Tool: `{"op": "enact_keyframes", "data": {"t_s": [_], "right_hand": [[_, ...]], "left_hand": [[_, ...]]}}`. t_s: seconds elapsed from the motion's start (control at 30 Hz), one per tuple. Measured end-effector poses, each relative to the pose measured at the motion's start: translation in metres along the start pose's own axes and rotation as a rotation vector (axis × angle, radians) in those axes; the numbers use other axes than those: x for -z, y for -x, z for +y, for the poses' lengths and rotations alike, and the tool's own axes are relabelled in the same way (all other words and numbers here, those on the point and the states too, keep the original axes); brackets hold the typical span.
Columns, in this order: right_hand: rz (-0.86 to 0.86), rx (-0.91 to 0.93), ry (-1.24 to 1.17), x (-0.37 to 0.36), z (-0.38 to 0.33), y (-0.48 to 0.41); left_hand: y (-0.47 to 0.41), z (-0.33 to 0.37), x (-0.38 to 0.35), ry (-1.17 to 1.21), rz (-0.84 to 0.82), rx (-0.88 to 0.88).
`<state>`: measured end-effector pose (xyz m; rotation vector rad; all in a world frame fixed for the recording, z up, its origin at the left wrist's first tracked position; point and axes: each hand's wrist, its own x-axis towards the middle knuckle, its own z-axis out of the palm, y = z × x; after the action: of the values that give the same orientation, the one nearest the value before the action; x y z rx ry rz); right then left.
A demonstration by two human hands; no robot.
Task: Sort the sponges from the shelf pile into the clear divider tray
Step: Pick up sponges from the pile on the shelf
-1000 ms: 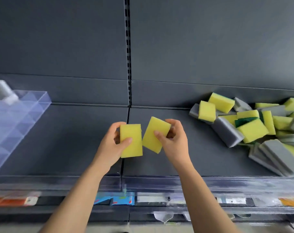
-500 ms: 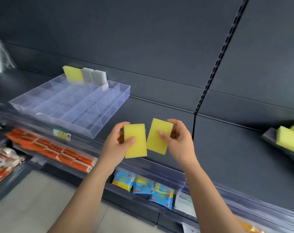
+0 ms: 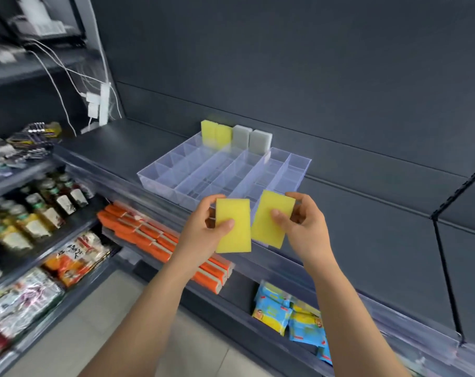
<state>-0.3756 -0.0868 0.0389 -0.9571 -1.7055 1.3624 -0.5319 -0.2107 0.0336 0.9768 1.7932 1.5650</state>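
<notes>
Pinching left sponge [image 3: 239, 210], right sponge [image 3: 266, 232]

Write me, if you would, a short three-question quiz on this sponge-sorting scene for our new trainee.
1. True or false: the left hand holds a grey sponge.
2. How many sponges stand at the far end of the clear divider tray? A) two B) four C) six
3. Fill in: the sponge pinched by the right hand is ___ in colour.

Key: 1 false, it holds a yellow sponge. 2 B, two yellow and two grey. 3 yellow.
</notes>
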Motion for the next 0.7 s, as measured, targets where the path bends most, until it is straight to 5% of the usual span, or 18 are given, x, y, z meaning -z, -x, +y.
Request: {"op": "enact_keyframes", "data": {"t_s": [0.7], "right_hand": [[0.018,0.033,0.045,-0.142,-0.025,-0.194]], "left_hand": [[-0.203,-0.008,0.115,0.01,0.021,-0.008]]}}
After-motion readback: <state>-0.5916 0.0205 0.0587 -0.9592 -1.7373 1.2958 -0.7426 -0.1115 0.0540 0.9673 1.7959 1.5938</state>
